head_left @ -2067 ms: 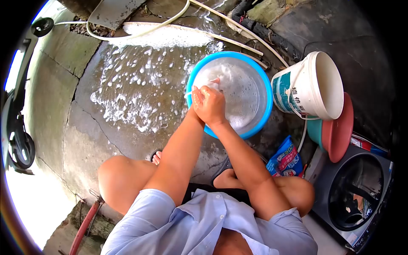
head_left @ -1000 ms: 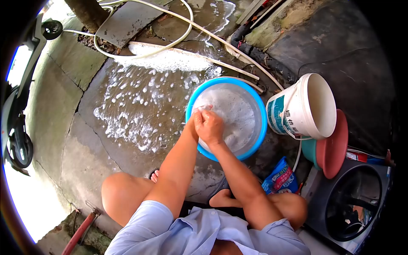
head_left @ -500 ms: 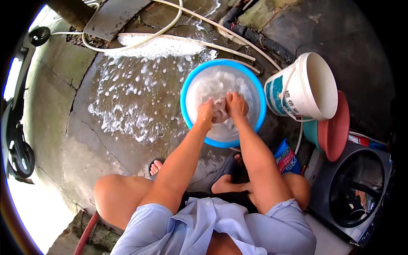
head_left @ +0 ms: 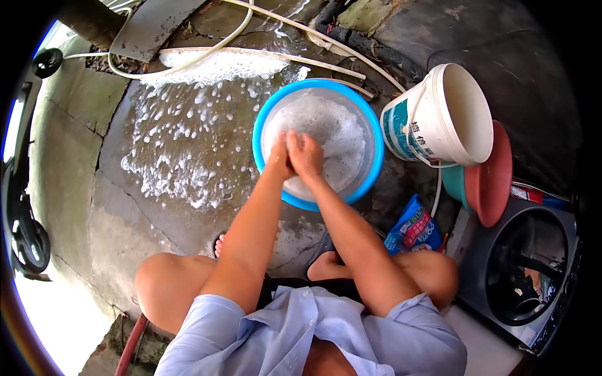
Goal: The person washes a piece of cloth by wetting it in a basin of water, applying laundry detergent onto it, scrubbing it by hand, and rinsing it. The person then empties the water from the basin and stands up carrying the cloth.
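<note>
A round basin with a blue rim [head_left: 380, 141] holds cloudy, sudsy water [head_left: 320, 113]. Over its left part, my left hand [head_left: 279, 153] and my right hand [head_left: 305, 155] are pressed side by side, fingers pointing away from me and closed. The pale wet cloth gripped between them half a second ago is now hidden by the hands and suds, so its extent cannot be made out.
Right of the basin a white bucket [head_left: 433, 119] lies tilted, beside a red basin [head_left: 492, 178] and a green one [head_left: 456, 185]. A blue packet [head_left: 414, 229] stands near my right knee. Hoses [head_left: 263, 53] cross the foamy concrete [head_left: 182, 138] ahead.
Both hands have moved left within the basin and come together, covering the cloth that showed between them. The whole view has shifted slightly.
</note>
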Tool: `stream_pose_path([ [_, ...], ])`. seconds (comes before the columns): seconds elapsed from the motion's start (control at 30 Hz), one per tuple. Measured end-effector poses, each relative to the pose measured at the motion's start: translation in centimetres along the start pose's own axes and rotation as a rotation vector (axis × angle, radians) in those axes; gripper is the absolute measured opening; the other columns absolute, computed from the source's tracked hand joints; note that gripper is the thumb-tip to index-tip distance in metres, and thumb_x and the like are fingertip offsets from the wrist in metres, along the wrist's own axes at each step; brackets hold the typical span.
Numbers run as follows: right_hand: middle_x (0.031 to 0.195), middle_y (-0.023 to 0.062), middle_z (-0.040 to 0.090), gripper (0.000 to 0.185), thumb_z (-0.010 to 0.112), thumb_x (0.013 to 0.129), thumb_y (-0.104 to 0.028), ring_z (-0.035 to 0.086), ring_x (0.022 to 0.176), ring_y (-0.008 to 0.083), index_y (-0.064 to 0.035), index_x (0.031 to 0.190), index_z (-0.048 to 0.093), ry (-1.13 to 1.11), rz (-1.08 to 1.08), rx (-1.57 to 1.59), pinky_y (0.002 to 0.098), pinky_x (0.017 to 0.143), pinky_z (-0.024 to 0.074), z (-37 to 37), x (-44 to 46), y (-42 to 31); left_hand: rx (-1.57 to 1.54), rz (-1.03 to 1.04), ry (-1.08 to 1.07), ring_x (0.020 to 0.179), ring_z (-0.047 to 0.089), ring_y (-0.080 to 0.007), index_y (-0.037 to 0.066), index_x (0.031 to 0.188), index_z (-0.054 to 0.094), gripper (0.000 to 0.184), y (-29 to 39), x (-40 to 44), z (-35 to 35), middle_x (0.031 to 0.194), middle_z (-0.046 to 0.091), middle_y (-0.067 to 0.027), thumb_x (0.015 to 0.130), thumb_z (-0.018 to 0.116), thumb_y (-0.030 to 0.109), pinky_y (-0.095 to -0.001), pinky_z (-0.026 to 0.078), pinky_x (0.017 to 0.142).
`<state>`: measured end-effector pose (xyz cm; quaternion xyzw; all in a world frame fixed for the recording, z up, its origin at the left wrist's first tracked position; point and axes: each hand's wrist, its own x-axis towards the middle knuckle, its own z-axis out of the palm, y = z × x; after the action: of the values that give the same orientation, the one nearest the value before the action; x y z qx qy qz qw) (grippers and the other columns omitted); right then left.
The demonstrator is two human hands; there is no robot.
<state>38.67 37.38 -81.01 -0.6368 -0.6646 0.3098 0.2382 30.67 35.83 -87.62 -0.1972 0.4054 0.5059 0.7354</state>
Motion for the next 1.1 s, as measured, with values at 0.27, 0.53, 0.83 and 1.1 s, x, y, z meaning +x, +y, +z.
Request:
stream_pose_path([
  [0.27,0.067,0.0168,0.059,0.032,0.067,0.090,-0.023,0.060,0.063,0.0400,-0.0071,0.067,0.052,0.064,-0.544,0.063,0.0489,0.056,0.0466,-3.9,-3.2,-8.7,-0.203,0.033,-0.617,0.093,0.066,-0.0317,0.010,0.101,0.064,0.043,1.6,-0.4,-1.0,0.097,0.068,-0.0127,0.099,0.052,0.052,-0.0477,0.055,0.082],
  [0.53,0.069,0.0145,0.062,0.026,0.065,0.090,-0.026,0.063,0.063,0.0372,-0.0076,0.073,0.059,0.163,-0.447,-0.151,0.0460,0.062,0.0525,-3.9,3.6,1.3,0.118,0.281,-0.143,0.081,0.063,-0.0253,0.009,0.100,0.066,0.036,-0.3,-3.2,4.5,0.092,0.068,-0.0085,0.097,0.055,0.043,-0.0363,0.052,0.074],
  [0.83,0.128,0.0207,0.058,0.064,0.074,0.075,-0.011,0.058,0.115,0.0339,-0.0087,0.136,0.054,-0.134,-0.186,-0.173,0.0396,0.100,0.0468,-7.4,9.5,12.5,1.768,0.881,0.340,0.132,0.047,-0.0361,0.006,0.119,0.071,0.055,-2.0,-6.5,2.0,0.144,0.042,-0.0244,0.071,0.078,0.031,-0.0378,0.043,0.106],
  [1.1,0.142,0.0285,0.047,0.062,0.060,0.088,-0.051,0.048,0.126,0.0493,-0.0137,0.137,0.056,-0.045,-0.085,-0.640,0.0537,0.098,0.0471,0.5,2.7,10.4,0.805,0.391,0.522,0.139,0.035,-0.0437,0.010,0.155,0.034,0.077,-2.7,-4.4,3.1,0.161,0.005,-0.0223,0.086,0.065,0.024,-0.0452,0.038,0.113],
])
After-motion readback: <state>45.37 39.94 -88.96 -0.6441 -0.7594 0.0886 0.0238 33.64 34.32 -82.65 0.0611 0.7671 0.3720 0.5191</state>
